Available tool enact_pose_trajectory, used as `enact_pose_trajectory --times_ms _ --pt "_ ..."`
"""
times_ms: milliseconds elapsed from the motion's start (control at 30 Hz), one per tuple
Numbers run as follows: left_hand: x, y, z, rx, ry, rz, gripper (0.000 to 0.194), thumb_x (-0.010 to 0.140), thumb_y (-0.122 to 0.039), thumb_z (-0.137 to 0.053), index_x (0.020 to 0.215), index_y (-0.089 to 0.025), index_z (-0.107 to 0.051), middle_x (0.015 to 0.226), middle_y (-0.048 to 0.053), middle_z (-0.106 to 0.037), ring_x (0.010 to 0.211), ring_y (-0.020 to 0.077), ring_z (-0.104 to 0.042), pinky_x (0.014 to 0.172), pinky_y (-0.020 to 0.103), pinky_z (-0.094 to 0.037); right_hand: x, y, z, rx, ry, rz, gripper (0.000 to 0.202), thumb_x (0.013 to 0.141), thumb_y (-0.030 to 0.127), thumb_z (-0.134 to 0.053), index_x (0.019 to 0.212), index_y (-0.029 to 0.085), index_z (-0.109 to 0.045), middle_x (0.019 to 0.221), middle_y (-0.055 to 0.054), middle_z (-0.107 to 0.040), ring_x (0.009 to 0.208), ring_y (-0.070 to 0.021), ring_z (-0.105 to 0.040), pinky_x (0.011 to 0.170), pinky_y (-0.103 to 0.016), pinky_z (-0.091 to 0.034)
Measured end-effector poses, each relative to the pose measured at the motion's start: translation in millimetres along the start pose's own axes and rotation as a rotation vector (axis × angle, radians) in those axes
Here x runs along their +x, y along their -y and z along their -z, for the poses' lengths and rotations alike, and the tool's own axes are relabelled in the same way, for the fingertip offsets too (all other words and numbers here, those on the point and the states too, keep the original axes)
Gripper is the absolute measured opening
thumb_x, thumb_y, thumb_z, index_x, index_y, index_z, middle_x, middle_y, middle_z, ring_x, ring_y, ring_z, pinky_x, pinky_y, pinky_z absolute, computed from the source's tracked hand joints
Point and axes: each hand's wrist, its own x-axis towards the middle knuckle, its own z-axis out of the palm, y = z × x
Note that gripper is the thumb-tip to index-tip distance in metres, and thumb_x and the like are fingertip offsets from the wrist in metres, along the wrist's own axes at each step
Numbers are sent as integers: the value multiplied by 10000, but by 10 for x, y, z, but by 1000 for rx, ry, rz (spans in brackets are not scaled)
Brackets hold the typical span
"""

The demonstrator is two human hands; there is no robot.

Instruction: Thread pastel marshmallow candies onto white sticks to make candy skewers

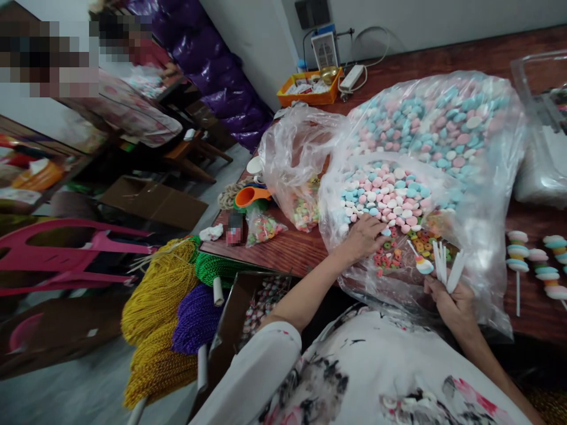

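Observation:
My left hand [365,236] reaches over the near edge of a pile of pastel button-shaped pieces [390,195] in pink, white and light blue. Its fingertips close on a light blue piece [386,232]. Several white sticks [443,265] fan upward from my right hand [452,301], which is closed around their lower ends. At the tip of another stick by that hand, a few coloured pieces are threaded, among them a light blue and white one [424,265]. Small orange, yellow and red rings [387,257] lie between my hands on the clear plastic bag [482,260].
Finished-looking threaded sticks [517,260] lie at the right. On the left stand a bag of rings [305,209], an orange scoop [250,196] and a yellow basket [305,97]. Below are bead bundles [159,319] and a pink chair [75,254]. Other people sit at the far left.

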Motion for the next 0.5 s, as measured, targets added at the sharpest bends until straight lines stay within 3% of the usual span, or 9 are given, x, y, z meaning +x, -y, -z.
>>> enact_pose_trajectory --times_ms 100,267,400,500 --pt "-2 9 -52 5 -49 -14 251 957 -340 -654 1080 -125 -694 1046 118 -733 983 236 -631 934 416 -492 -21 -50 21 16 -9 6 268 941 361 -628 736 189 -638 631 13 -582 527 -117 -493 515 -255 -399" --pt "1 -17 -52 36 -44 -78 204 1014 -191 -476 1044 -124 -667 991 114 -708 947 219 -625 895 387 -514 -40 -37 44 16 -16 3 291 948 342 -613 700 189 -619 628 8 -573 536 -118 -495 505 -251 -386" --pt "-18 -94 -6 146 52 -158 247 948 -77 -459 1111 -93 -643 1056 139 -672 985 243 -608 922 399 -512 -29 -4 33 7 -11 23 285 953 323 -601 701 192 -616 617 19 -568 523 -111 -490 507 -245 -391" --pt "-5 -135 38 164 136 -145 248 907 -42 -486 1088 -93 -648 1074 148 -663 1007 254 -606 944 420 -518 -19 10 20 -15 -1 37 266 961 318 -596 728 191 -621 616 26 -568 517 -106 -489 511 -240 -394"
